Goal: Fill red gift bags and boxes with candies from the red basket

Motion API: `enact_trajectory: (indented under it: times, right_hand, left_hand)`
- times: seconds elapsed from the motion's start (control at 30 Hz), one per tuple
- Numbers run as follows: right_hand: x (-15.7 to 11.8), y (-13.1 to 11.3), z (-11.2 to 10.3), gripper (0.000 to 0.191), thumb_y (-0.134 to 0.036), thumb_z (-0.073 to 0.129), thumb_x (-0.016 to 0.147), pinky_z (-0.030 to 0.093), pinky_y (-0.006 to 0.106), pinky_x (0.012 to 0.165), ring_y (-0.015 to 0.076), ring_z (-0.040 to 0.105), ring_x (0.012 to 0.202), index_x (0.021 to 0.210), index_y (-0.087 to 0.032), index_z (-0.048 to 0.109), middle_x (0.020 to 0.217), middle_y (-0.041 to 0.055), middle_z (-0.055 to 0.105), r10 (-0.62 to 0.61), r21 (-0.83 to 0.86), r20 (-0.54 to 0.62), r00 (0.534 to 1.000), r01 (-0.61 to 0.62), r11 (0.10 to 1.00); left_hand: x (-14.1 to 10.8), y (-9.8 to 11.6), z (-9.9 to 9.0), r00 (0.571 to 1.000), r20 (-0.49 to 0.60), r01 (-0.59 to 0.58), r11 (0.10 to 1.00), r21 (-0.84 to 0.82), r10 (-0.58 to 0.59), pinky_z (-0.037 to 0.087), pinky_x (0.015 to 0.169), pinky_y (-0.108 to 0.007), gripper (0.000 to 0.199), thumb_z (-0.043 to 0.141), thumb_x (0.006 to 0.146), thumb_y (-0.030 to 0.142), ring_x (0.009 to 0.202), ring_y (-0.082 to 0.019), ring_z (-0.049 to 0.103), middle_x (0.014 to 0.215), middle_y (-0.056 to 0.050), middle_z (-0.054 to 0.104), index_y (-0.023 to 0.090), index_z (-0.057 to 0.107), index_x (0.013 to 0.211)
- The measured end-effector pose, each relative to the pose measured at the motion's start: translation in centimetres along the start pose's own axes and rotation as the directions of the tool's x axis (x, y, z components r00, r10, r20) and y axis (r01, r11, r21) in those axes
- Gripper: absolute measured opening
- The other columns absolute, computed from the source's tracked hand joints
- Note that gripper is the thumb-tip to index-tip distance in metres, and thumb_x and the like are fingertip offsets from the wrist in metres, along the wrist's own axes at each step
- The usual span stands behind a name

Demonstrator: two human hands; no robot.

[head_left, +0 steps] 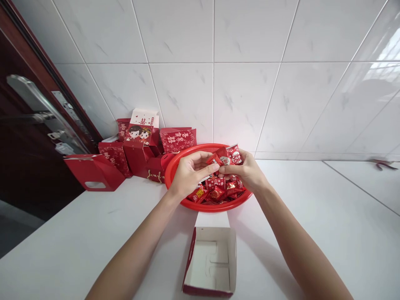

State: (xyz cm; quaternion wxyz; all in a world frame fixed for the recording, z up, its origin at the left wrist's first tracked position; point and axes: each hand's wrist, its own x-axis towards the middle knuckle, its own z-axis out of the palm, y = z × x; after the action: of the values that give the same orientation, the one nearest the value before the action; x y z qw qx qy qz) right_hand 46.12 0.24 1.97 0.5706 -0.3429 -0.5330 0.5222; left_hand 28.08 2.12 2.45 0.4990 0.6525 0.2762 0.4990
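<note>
Over a red plastic basket point(170, 177) full of red-wrapped candies point(216, 192), both hands are close together. My left hand point(190, 173) has its thumb and fingers closed on a small red candy packet point(213, 159). More red packets point(235, 155) are gripped in my right hand point(248, 173), whose thumb meets the left one. How many it holds is partly hidden. Nearer to me, between my forearms, stands an open carton box point(215, 262) with a white inside and dark red outside; no candies show in it.
Several red printed gift boxes point(137, 154) stand at the left back, one with a small window point(95, 184). Behind is a tiled wall point(243, 96). A dark door with a metal handle point(46, 108) is at the left. A dark cord-like thing point(386, 164) lies far right on the white table point(315, 208).
</note>
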Motion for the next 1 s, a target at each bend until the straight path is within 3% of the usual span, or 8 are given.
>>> enact_trajectory:
  times: [0.3,0.53,0.77,1.0]
  right_hand:
    - [0.23,0.29,-0.34,0.035,-0.022,0.092,0.058,0.050,0.022,0.049,0.0140,0.066,0.057,0.086,-0.017,0.071,0.069,-0.0008,0.072,0.017,0.121,0.151,0.988,-0.036,0.992]
    - [0.36,0.34,-0.38,0.037,-0.023,0.095,0.056,0.055,0.023,0.053,0.0148,0.069,0.061,0.084,-0.016,0.071,0.073,0.0017,0.074,0.018,0.103,0.042,0.999,-0.023,0.994]
    - [0.44,0.59,-0.54,0.037,-0.028,0.093,0.062,0.059,0.025,0.060,0.0174,0.073,0.074,0.091,-0.017,0.074,0.088,0.0037,0.076,0.049,0.098,0.096,0.994,-0.058,0.994]
    - [0.21,0.45,-0.66,0.039,-0.028,0.094,0.062,0.058,0.026,0.059,0.0177,0.074,0.070,0.094,-0.018,0.073,0.086,0.0033,0.076,0.031,0.070,0.113,0.993,-0.039,0.997]
  left_hand:
    - [0.35,-0.40,-0.46,0.999,0.004,0.046,0.987,-0.156,-0.046,0.064,0.080,-0.035,0.042,0.098,0.054,0.034,0.077,-0.021,0.076,0.082,-0.003,0.080,0.018,0.079,0.088]
    - [0.63,-0.90,-0.32,0.990,-0.133,0.025,0.994,-0.104,-0.039,0.062,0.083,-0.036,0.042,0.096,0.055,0.044,0.083,-0.023,0.076,0.086,-0.005,0.081,0.018,0.080,0.084]
    - [0.45,-0.52,-0.31,0.983,-0.183,0.007,0.998,-0.065,-0.019,0.063,0.080,-0.035,0.044,0.097,0.052,0.041,0.080,-0.022,0.076,0.082,-0.005,0.080,0.018,0.080,0.085]
    - [0.40,-0.48,-0.22,0.987,-0.151,0.045,0.992,-0.120,-0.063,0.063,0.081,-0.037,0.047,0.098,0.048,0.041,0.079,-0.023,0.076,0.078,-0.004,0.079,0.018,0.079,0.084]
